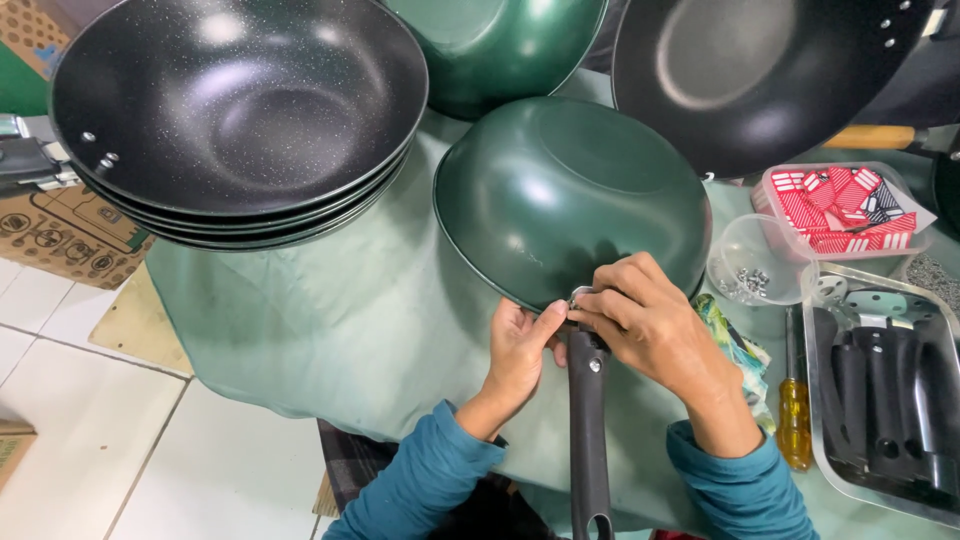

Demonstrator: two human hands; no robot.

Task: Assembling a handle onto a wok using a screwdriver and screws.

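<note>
A green wok (560, 195) lies upside down on a green cloth (330, 310), its rim toward the person, as both hands work at the joint where a black handle (588, 430) meets the pan. The left hand (518, 355) cups the joint from its side, thumb pressed against a small metal bracket (580, 296) at the wok's rim. The right hand (645, 315) closes over the same spot, fingertips pinched on the bracket or a small fastener there; which one cannot be told, as the fingers hide it. The handle runs straight back from the wok toward the person's body.

Judging from this, the handle is being seated and fastened to the wok, with the fixing only started by hand. The next move would call for holding the handle square to the rim and taking up a tool to tighten the joint.

Right of the wok stand a clear cup of screws (748, 268), a yellow-handled screwdriver (794, 410) and a metal tray (815, 400) of more black handles. Left of the wok rises a stack of black-lined woks (240, 110); behind it sit another green wok (500, 45) and a black pan (760, 70)
</note>
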